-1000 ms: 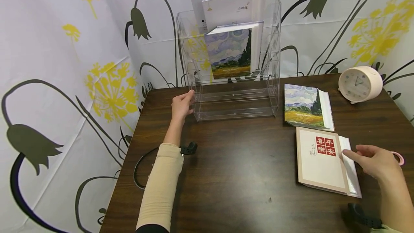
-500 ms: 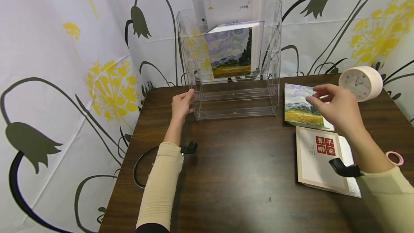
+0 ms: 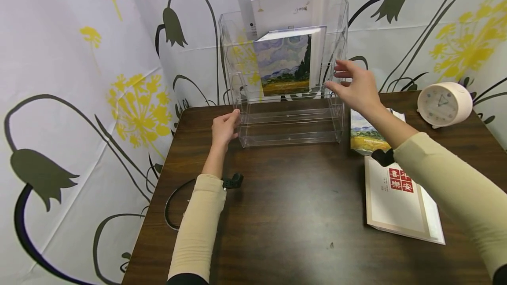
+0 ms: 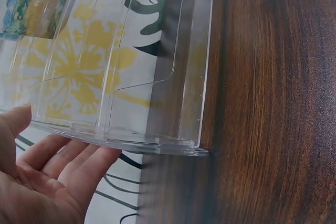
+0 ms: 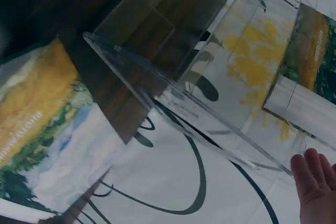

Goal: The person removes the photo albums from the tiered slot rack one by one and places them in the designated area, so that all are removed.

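Observation:
In the head view a clear acrylic rack (image 3: 289,138) stands at the back of the table. My left hand (image 3: 223,129) holds its lower left side; in the left wrist view, the thumb and fingers of the left hand (image 4: 58,174) lie on either side of the edge. My right hand (image 3: 358,86) is raised by the rack's right side, fingers parted and holding nothing; whether it touches the rack is unclear. The rack bears a photo album with a landscape painting cover (image 3: 283,66) and a white album (image 3: 283,12) above it.
Right of the rack lies another landscape-covered album (image 3: 362,137), partly under my right forearm. A cream album with red characters (image 3: 390,206) lies in front of it. A round clock (image 3: 445,104) stands at the back right. A dark cable (image 3: 168,208) lies near my left forearm.
My right hand has moved from beside the cream album, over the landscape-covered album, up and left to the rack's right side. My left hand has stayed on the rack.

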{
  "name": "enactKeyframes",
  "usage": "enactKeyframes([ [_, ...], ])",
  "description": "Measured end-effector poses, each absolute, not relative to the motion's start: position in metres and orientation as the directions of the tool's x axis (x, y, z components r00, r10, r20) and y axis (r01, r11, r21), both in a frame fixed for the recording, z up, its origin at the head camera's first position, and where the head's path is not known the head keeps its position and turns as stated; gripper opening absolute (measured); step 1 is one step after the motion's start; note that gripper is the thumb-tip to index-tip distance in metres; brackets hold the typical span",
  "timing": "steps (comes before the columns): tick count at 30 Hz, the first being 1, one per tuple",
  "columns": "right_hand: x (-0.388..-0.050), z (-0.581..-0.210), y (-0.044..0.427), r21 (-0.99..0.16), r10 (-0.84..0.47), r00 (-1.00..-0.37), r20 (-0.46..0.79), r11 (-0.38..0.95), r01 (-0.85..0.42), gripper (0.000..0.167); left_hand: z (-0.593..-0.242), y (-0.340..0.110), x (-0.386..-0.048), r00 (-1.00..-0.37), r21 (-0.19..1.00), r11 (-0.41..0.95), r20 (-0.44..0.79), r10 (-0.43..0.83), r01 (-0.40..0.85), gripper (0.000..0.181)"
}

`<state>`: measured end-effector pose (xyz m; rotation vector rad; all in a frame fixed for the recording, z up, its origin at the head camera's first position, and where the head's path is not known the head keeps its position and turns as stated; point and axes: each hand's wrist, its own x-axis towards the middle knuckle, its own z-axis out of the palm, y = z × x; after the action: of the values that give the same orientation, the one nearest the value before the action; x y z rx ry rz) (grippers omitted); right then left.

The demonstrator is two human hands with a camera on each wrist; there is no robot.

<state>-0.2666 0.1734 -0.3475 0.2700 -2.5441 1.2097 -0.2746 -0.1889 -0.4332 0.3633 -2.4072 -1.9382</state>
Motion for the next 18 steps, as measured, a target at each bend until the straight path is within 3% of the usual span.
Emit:
enactKeyframes([
  [18,-0.308,-0.335,0.141,-0.760,0.048,-0.932,0.359,0.594,-0.262,0.079,-0.433,-0.189,-0.273,-0.969,0.958,0.231,-0.116,-0.218,-0.167,0.051],
])
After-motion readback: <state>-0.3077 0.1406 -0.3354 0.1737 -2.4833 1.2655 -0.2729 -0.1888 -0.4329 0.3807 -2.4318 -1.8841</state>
